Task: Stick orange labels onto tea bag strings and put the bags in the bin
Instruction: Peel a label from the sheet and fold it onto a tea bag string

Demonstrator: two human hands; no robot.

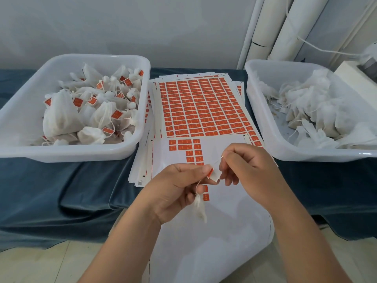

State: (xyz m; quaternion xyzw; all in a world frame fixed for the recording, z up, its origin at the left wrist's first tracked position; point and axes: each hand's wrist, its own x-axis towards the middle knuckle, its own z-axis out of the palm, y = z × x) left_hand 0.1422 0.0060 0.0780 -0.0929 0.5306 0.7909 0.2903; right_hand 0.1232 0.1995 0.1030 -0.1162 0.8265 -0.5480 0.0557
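Your left hand [179,186] pinches small orange paper label [210,173]; right hand [251,166] fingers pinch thin white string [217,160]; white plastic bin [71,155] lies leftward.

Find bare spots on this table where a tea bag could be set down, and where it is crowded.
Free: blue cloth in front of the left bin and of the right bin. Crowded: label sheets fill the centre, under the left hand and right hand holding a tea bag; left bin is piled.

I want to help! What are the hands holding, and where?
Left hand pinches the orange label on the string; right hand pinches the string's end. Tea bag dangles below.
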